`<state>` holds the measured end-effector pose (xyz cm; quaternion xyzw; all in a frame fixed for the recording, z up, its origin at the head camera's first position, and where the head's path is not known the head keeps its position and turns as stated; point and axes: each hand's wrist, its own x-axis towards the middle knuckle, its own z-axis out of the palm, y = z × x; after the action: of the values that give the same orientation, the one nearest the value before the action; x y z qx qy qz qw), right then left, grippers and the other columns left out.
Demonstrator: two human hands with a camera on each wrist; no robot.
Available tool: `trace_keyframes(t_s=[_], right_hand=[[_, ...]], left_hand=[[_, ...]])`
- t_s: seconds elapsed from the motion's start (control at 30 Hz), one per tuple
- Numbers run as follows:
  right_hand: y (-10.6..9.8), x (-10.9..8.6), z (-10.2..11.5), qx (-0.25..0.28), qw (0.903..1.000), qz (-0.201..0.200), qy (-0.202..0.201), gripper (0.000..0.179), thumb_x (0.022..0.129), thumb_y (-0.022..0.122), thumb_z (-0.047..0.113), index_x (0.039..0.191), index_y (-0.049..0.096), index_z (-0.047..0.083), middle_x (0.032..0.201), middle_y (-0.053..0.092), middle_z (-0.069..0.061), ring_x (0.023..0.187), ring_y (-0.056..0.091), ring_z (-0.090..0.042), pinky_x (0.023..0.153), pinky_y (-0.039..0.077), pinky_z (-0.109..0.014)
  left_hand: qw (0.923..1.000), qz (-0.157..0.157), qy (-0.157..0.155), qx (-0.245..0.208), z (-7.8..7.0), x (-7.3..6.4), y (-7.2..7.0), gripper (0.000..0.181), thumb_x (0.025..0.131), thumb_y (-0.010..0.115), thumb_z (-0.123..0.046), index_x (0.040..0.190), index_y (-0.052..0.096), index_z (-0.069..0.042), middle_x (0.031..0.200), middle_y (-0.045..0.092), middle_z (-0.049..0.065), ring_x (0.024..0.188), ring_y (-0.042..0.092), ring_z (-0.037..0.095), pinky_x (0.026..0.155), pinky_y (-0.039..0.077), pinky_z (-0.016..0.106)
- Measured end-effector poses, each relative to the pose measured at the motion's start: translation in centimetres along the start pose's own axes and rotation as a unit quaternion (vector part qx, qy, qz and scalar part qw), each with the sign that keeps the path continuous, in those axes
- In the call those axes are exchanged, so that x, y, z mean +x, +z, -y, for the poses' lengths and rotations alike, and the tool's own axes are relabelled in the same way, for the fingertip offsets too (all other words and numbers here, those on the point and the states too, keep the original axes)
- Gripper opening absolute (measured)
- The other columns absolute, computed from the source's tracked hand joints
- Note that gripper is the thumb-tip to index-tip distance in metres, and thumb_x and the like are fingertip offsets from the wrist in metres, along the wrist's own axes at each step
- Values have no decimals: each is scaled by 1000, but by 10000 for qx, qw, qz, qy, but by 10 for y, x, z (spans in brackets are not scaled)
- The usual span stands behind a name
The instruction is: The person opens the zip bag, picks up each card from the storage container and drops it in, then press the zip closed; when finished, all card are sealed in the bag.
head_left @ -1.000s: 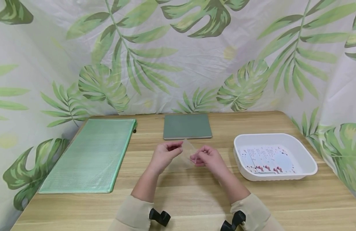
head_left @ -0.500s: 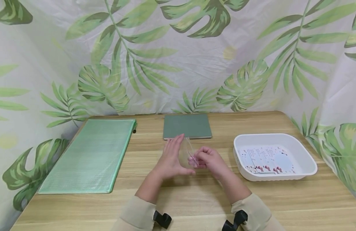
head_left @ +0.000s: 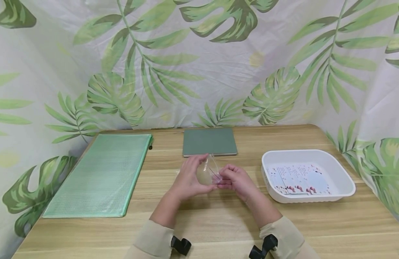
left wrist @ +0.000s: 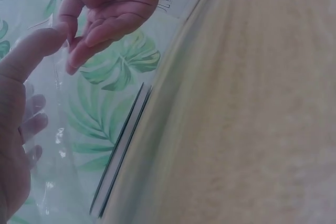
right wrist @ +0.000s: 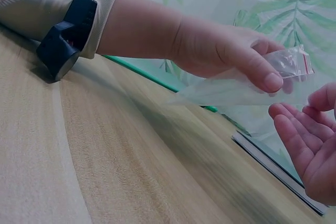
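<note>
A clear zip-lock bag (head_left: 204, 174) with a thin red line along its mouth is held up between the two hands over the table. My left hand (head_left: 186, 180) is curled round the body of the bag, thumb on the near side and fingers behind it, as the right wrist view also shows. At the bag's mouth, my right hand (head_left: 236, 181) pinches the edge between thumb and fingers. The left wrist view shows the fingers of the left hand (left wrist: 16, 135) through the clear plastic (left wrist: 58, 135). No contents show inside the bag.
Behind the hands lies a dark green notebook (head_left: 210, 142). A green mesh zip pouch (head_left: 99, 176) is on the left of the wooden table (head_left: 215, 230). To the right stands a white plastic tub (head_left: 338, 176) holding printed cards (head_left: 299, 180). A leaf-print cloth (head_left: 219, 72) hangs behind.
My left hand has let go of the bag's edge, spread its fingers, then curled round the body of the bag. My right hand has kept its pinch, nearly in place.
</note>
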<state>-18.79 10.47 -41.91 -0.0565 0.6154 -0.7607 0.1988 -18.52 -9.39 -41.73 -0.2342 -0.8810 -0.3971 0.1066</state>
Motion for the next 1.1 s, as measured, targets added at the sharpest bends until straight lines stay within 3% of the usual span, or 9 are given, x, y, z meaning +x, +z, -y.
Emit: trace_keyframes(t_s=[0.37, 0.5, 0.67, 0.77, 0.9, 1.1], right_hand=[[-1, -1, 0, -220, 9997, 75, 122, 15, 97, 48, 7, 85, 57, 11, 77, 69, 4, 75, 71, -7, 71, 58, -22], [-1, 1, -1, -464, 9988, -53, 134, 9, 98, 51, 12, 92, 56, 8, 81, 69, 2, 79, 71, -8, 77, 59, -29], [-2, -5, 11, -1265, 9897, -660, -66, 28, 98, 54, 19, 114, 53, -4, 104, 71, -20, 94, 71, -18, 89, 56, -40], [-9, -13, 26, -1680, 9814, -839, -395, 36, 99, 55, 18, 121, 52, -9, 117, 65, -28, 98, 70, -19, 89, 56, -35], [-34, -27, 52, -2123, 9688, -976, -822, 37, 99, 55, 16, 123, 52, -12, 119, 63, -29, 93, 68, -9, 86, 56, -27], [-102, -51, 88, -2997, 9373, -1447, -1034, 43, 100, 55, 20, 128, 50, -12, 111, 68, -3, 89, 63, 5, 82, 54, -17]], left_hand=[[9998, -10, 65, 181, -1, 0, -9, 81, 64, 90, -31, 134, 55, -12, 126, 61, 5, 122, 51, 24, 108, 36, 51], [9998, 111, -138, 128, 3, -1, -9, 78, 65, 89, -32, 133, 56, -14, 126, 61, 4, 119, 53, 24, 105, 40, 49], [9979, 295, -575, 85, 9, -2, -9, 79, 66, 89, -33, 136, 54, -17, 130, 60, 2, 116, 55, 24, 101, 44, 47], [9970, 351, -690, 55, 12, -3, -9, 80, 67, 89, -34, 137, 53, -17, 129, 60, 3, 113, 55, 24, 98, 45, 45], [9957, 427, -826, 55, 15, -5, -7, 81, 67, 88, -33, 138, 53, -16, 127, 60, 3, 111, 55, 23, 96, 46, 44], [9953, 475, -838, 53, 20, -6, -4, 88, 62, 92, -33, 138, 53, -13, 122, 61, 4, 109, 57, 24, 94, 46, 44]])
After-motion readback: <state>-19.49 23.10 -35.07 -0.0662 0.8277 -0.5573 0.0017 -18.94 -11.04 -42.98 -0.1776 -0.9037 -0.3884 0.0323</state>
